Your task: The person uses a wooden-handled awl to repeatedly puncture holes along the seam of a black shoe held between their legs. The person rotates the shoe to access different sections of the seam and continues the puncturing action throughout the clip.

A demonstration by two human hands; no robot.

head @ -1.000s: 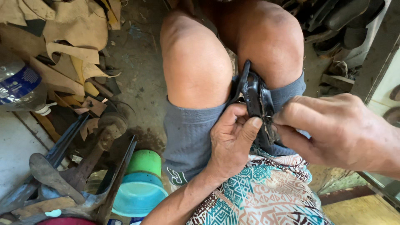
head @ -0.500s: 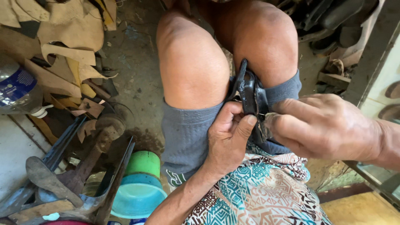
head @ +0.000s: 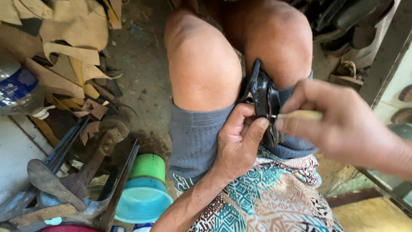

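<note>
Nearest to the camera, at about 6 o'clock, lies the patterned cloth (head: 274,197) of the person's shirt in teal, brown and white, and the left forearm comes up across it. Just above it, near the centre of the view, the left hand (head: 238,144) is curled closed around the lower edge of a black leather piece (head: 262,96), with the thumb pressed flat on its side and the other fingers wrapped behind it. From 3 o'clock the right hand (head: 343,124) comes in; its fingers are pinched closed on a thin pale tool (head: 300,115), which lies almost level and meets the black leather piece just beside the left thumb. The tip of the tool is hidden, so I cannot tell if it enters the leather. The black leather piece stands upright, clamped between the two bare knees, a little to the 1 o'clock side of the centre, and its lower part rests against the grey shorts (head: 195,137). At 7 o'clock, on the floor, a green cup (head: 148,165) sits inside a light blue bowl (head: 143,202), and just beside them at 8 o'clock stands a rusty iron shoe stand (head: 86,172). Farther away, at 9 o'clock, a clear plastic bottle (head: 19,88) lies on its side. At 10 to 11 o'clock, scraps of tan leather (head: 64,43) are piled on the dirty ground. At 1 o'clock, far behind the knees, some dark shoes (head: 347,25) are seen, not clearly.
</note>
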